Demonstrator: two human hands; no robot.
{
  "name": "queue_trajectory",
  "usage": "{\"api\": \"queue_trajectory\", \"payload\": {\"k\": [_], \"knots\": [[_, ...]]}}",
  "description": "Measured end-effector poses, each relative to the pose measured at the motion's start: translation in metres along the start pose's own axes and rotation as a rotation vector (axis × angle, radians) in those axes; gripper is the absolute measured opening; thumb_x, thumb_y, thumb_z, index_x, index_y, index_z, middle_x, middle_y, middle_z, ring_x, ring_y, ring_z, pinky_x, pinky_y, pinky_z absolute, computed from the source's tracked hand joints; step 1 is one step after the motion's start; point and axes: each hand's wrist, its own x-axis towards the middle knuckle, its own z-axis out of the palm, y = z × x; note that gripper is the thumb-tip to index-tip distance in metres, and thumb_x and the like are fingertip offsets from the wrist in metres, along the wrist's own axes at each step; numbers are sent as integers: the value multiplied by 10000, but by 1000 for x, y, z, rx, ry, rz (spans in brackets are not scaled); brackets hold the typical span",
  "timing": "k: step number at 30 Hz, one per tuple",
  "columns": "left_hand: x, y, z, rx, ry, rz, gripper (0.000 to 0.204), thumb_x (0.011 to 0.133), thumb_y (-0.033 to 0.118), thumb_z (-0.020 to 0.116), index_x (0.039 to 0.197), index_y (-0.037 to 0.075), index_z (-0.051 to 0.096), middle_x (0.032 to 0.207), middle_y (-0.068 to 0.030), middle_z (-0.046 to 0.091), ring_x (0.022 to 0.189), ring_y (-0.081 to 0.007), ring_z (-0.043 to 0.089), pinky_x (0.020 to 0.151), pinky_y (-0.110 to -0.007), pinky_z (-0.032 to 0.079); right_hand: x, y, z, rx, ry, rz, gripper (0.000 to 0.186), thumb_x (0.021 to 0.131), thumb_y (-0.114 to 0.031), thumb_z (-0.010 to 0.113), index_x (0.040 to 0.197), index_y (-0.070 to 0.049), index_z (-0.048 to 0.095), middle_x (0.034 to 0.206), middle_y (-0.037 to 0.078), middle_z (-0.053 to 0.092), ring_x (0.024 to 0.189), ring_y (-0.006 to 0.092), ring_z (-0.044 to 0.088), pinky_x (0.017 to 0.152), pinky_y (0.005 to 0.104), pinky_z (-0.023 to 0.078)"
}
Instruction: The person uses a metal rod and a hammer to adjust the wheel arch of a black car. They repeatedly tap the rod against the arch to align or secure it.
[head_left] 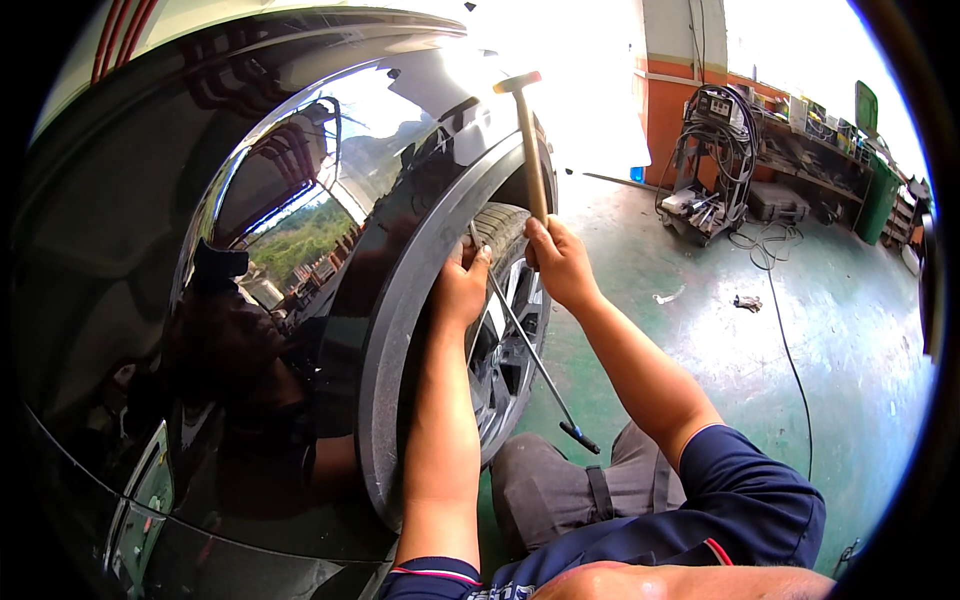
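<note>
My left hand reaches between the wheel arch trim and the tyre. Its fingers are closed round the upper part of a thin metal rod, which slants down past the wheel to a black T-shaped handle near my knees. The rod's upper tip shows just above my thumb. My right hand grips the wooden handle of a hammer low down, holding it upright with its head at the top, in front of the arch. A glossy black car body panel curves along my left, full of reflections.
Farther right stands a wheeled cart loaded with cables and a machine. Behind it are a cluttered workbench, a grey case and a green bin. A black cable and a small crumpled item lie on the green floor.
</note>
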Motion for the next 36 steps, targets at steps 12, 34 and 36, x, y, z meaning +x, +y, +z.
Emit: {"api": "queue_trajectory", "payload": {"k": [12,34,36], "knots": [[0,-1,2,16,5,-36,91,976,108,625,991,18,624,865,-53,702,811,-129,640,781,-296,499,1,12,-7,42,-56,-24,275,1059,-296,543,921,-59,553,689,-11,535,631,78,478,593,267,409],[0,2,-1,24,-24,-66,111,983,122,621,1003,14,605,895,-73,709,831,-133,643,800,-290,494,7,-28,-10,410,-168,159,345,1083,-280,475,1295,-16,544,720,-1,517,514,77,480,450,234,373],[-1,5,-1,41,-26,-66,112,983,126,622,998,15,607,894,-73,710,829,-132,643,797,-288,493,9,-23,-8,319,-122,94,288,1079,-305,493,1155,-32,542,699,5,548,517,79,508,458,239,395]]}}
